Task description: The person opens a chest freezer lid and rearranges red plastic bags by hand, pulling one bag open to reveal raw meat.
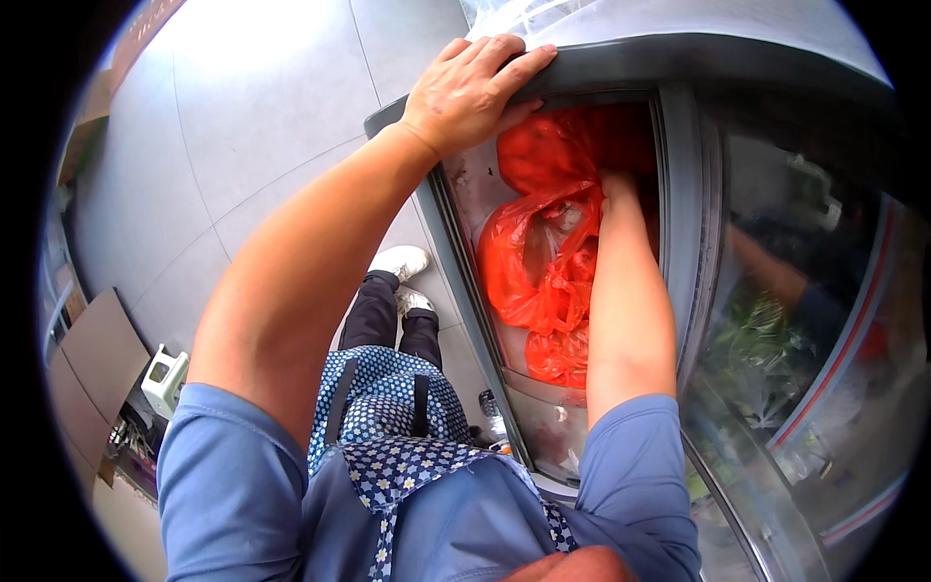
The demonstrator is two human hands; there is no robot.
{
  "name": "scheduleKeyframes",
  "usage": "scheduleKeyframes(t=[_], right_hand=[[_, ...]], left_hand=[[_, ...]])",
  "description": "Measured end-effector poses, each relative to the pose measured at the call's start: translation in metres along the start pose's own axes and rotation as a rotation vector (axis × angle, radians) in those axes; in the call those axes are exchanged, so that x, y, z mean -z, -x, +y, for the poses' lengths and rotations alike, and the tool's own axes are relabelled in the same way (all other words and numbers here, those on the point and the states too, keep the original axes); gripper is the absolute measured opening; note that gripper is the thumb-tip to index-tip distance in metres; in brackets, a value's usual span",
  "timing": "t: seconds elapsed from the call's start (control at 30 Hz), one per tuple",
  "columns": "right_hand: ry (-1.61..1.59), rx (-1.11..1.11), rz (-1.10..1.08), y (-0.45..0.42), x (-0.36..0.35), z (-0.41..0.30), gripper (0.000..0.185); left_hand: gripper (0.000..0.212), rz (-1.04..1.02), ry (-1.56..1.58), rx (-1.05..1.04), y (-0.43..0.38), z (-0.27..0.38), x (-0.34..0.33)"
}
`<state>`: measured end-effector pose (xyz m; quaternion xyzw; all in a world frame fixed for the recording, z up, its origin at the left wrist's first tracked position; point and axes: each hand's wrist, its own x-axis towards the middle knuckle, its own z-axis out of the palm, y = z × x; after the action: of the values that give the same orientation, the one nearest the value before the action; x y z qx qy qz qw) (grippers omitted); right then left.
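Note:
My left hand (476, 91) grips the dark far rim (611, 65) of a chest freezer, fingers over the top and thumb on the inner side. Through the freezer's opening my right arm reaches down among red plastic bags. Only the back part of my right hand (617, 188) shows; its fingers are hidden behind red plastic. Beside that wrist lies a full, rounded red bag (542, 153). Nearer to me is a loosely opened red bag (502, 269) with something pale inside. A smaller crumpled red bag (556, 356) lies closest to my body.
A sliding glass lid (764, 240) covers the right side, with green vegetables (764, 320) in clear plastic visible through it. Translucent plastic sheeting (531, 18) lies beyond the rim. On the tiled floor (276, 87) are a pale plastic stool (164, 378) and a clear bottle (493, 415).

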<state>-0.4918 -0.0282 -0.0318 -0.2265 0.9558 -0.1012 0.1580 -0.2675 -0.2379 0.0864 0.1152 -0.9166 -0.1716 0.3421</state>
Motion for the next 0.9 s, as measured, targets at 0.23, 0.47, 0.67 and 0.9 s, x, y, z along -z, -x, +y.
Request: scheduleKeyframes(t=[0.23,0.47,0.67,0.9], right_hand=[[-0.037,-0.068,0.037,0.042,0.005,0.031,0.044],[-0.012,-0.081,0.062,0.027,-0.001,0.018,0.045],[-0.005,-0.078,0.074,0.021,0.0,0.009,0.045],[-0.013,-0.083,0.065,0.025,-0.012,0.009,0.046]], left_hand=[[0.06,0.007,0.01,0.012,0.002,-0.001,0.002],[0.06,0.005,0.03,0.018,0.0,0.0,-0.001],[0.061,0.005,0.055,0.012,0.0,0.003,0.001],[0.063,-0.013,0.05,0.009,0.002,0.002,0.001]])
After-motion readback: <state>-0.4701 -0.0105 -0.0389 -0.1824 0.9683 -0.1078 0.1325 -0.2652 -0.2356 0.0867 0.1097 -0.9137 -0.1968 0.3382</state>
